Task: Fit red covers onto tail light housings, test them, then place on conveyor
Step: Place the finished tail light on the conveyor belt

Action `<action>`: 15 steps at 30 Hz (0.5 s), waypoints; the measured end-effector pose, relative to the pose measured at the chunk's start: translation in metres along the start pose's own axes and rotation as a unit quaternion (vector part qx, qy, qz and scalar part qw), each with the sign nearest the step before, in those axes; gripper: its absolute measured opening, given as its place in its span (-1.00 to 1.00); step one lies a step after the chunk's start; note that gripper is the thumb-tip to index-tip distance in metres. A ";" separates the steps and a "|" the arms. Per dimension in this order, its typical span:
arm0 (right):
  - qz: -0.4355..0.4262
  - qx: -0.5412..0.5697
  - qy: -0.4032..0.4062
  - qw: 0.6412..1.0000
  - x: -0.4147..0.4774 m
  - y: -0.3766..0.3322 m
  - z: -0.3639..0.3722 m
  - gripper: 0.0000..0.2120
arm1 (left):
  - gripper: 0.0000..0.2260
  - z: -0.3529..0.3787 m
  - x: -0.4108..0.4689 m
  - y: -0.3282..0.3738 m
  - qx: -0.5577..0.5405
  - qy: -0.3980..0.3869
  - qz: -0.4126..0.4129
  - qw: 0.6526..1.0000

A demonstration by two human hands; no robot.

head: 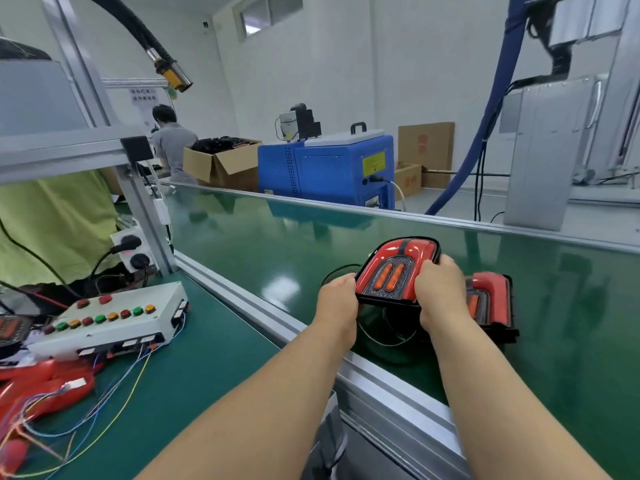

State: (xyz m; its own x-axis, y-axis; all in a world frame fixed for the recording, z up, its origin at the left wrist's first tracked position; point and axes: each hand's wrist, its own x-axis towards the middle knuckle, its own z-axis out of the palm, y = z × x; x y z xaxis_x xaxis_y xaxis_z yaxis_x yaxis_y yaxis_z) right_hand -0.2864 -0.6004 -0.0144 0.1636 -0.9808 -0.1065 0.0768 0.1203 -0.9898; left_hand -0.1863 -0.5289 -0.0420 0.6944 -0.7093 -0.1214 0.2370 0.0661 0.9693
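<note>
Both my hands hold a tail light (pixel 394 271) with a red cover and black housing just above the green conveyor belt (pixel 277 244). My left hand (pixel 337 299) grips its left edge and my right hand (pixel 438 289) grips its right edge. Black wires trail under it onto the belt. A second covered tail light (pixel 491 303) lies on the belt just right of my right hand, partly hidden by it.
A white test box (pixel 107 320) with coloured buttons and loose wires sits on the green bench at left, with red covers (pixel 41 386) beside it. An aluminium rail (pixel 263 306) divides bench from belt. A blue machine (pixel 329 168), cardboard boxes and another person stand beyond.
</note>
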 end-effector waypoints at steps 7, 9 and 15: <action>-0.081 -0.158 0.021 0.984 0.001 0.008 0.004 -0.56 | -0.69 -0.001 0.004 -0.002 0.024 0.013 -0.004 1.000; -0.103 -0.212 0.011 0.972 -0.002 0.009 0.002 -0.46 | -0.67 0.000 0.004 -0.001 0.049 0.023 -0.001 0.999; -0.199 -0.242 0.012 0.950 -0.012 0.005 -0.001 -0.45 | -0.63 -0.004 -0.009 0.018 0.126 0.037 0.023 0.991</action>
State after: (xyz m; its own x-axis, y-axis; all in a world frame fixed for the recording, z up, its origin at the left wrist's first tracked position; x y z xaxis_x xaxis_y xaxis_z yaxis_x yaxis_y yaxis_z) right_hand -0.2894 -0.5882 -0.0179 0.1935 -0.9378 0.2884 -0.3342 -0.3394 -0.8793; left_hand -0.1860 -0.5184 -0.0240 0.7509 -0.6553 -0.0819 0.0327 -0.0869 0.9957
